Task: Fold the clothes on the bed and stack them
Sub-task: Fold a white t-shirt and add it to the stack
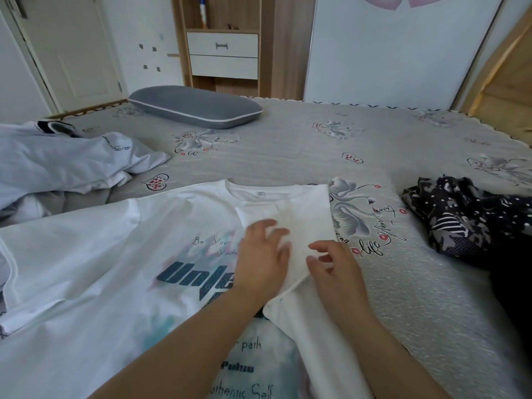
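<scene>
Head view, T-shirt (95, 254) under left hand (263, 257)

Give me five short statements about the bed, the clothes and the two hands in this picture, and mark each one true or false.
1. The white T-shirt lies print side up. True.
2. Its right side is folded over the front. True.
3. The left hand holds the dark patterned garment. False: it rests on the T-shirt's folded part; that garment lies apart, to the right.
4. The grey pillow sits on the T-shirt. False: it lies at the far side of the bed.
5. The right hand is off the bed. False: it is at the fold's edge.
</scene>
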